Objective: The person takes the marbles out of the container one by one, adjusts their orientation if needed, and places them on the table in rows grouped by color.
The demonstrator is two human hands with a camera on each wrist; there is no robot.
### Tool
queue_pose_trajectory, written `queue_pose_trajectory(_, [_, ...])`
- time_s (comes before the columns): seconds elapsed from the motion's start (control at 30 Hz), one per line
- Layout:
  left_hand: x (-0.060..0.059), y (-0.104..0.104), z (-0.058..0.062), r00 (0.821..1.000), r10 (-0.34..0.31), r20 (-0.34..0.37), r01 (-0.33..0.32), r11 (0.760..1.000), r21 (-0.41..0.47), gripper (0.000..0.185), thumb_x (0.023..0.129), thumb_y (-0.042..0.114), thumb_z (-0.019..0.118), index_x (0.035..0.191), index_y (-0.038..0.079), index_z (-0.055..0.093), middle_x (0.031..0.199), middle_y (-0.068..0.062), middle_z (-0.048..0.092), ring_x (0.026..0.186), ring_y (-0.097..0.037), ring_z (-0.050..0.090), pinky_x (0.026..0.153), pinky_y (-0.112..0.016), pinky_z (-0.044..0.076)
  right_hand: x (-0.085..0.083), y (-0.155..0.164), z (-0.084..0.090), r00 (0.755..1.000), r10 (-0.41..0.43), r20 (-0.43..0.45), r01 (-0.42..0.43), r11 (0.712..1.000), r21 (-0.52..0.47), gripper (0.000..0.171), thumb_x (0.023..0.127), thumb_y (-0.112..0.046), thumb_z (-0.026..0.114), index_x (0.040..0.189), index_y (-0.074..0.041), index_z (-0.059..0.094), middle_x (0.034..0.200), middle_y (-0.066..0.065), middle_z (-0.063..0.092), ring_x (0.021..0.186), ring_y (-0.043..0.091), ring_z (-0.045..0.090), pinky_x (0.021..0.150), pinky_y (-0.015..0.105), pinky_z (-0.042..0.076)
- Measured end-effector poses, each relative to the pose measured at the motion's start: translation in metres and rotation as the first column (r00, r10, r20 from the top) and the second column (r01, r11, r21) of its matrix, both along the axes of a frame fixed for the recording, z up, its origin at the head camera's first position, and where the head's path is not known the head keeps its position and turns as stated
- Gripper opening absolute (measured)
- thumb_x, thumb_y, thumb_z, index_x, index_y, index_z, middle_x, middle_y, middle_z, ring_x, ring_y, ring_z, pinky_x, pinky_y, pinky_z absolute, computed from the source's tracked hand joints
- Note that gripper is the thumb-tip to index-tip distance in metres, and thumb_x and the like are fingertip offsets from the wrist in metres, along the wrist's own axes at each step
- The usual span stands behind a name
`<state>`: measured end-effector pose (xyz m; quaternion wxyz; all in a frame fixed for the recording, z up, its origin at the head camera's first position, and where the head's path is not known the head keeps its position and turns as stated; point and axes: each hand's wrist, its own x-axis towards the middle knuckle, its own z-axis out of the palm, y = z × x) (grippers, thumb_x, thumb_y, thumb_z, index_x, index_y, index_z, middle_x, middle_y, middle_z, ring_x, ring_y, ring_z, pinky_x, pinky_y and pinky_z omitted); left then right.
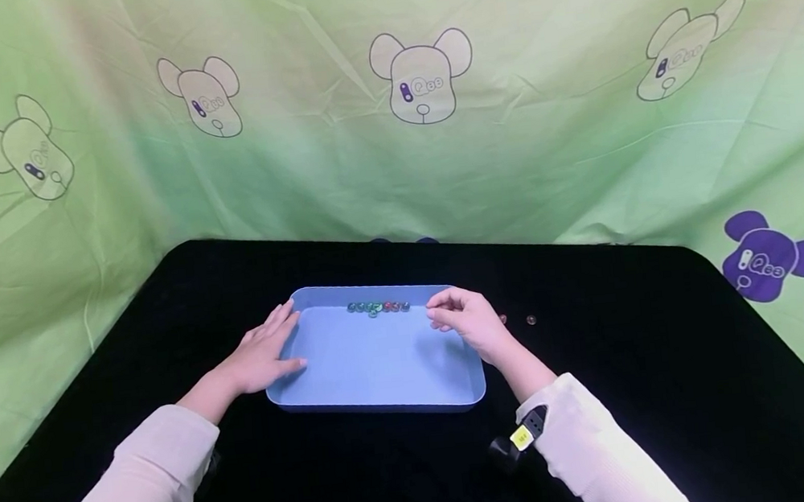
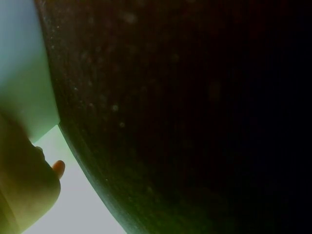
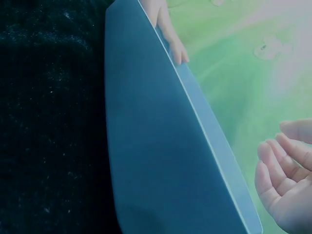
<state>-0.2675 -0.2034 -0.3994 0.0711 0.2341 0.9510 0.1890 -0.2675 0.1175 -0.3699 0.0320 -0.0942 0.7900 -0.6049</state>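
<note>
A shallow blue tray (image 1: 377, 366) lies on the black tabletop. My left hand (image 1: 263, 357) rests with spread fingers on its left rim and side. Along the inner back wall stands a row of several small glass marbles (image 1: 387, 306), green at the left, reddish and dark at the right. One green marble (image 1: 373, 314) sits just in front of the row. My right hand (image 1: 466, 317) hovers over the tray's right back corner, thumb and index tips close together; I cannot tell whether a marble is between them. Its fingers (image 3: 274, 168) look curled in the right wrist view.
Outside the tray, right of it, a reddish marble (image 1: 531, 320) lies on the black cloth (image 1: 641, 390); another marble (image 1: 503, 319) shows partly behind my right wrist. A black strap device (image 1: 508, 447) hangs at the right cuff. Green printed curtains (image 1: 322, 178) surround the table.
</note>
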Motion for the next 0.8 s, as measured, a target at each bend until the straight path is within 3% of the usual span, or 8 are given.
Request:
queue_pose_trajectory(0.2, [-0.001,0.002,0.0,1.0,0.001,0.0,-0.001,1.0,-0.005,0.074,0.083,0.037,0.053,0.136,-0.001,0.017,0.143,-0.013,-0.001,0.128,-0.031,-0.001,0.095,-0.053,0.01,-0.002,-0.004,0.0,1.0,-0.001,0.009,0.001,1.0,-0.02,0.02,0.08,-0.006,0.057,0.094,0.008,0.056,0.077,0.006,0.058,0.068,0.014,0.059,0.072,0.043,0.045])
queue_pose_trajectory(0.43, [0.0,0.002,0.0,1.0,0.008,0.009,-0.008,1.0,-0.003,0.074,0.083,0.038,0.052,0.136,-0.001,0.017,0.143,-0.012,-0.001,0.129,-0.03,-0.002,0.095,-0.053,0.009,-0.009,-0.009,-0.004,0.999,-0.018,0.03,0.019,0.999,-0.026,0.019,0.079,-0.004,0.058,0.093,0.009,0.056,0.074,0.004,0.058,0.065,0.012,0.058,0.067,0.035,0.047])
queue_pose_trajectory(0.8, [0.001,0.002,0.002,1.0,0.014,0.019,-0.014,1.0,-0.017,0.074,0.084,0.037,0.052,0.137,-0.001,0.016,0.143,-0.012,-0.002,0.129,-0.03,-0.003,0.096,-0.052,0.009,-0.014,-0.017,-0.002,0.998,-0.018,0.06,0.018,1.0,-0.001,0.019,0.08,-0.005,0.057,0.094,0.007,0.056,0.078,0.011,0.059,0.067,0.014,0.059,0.069,0.037,0.046])
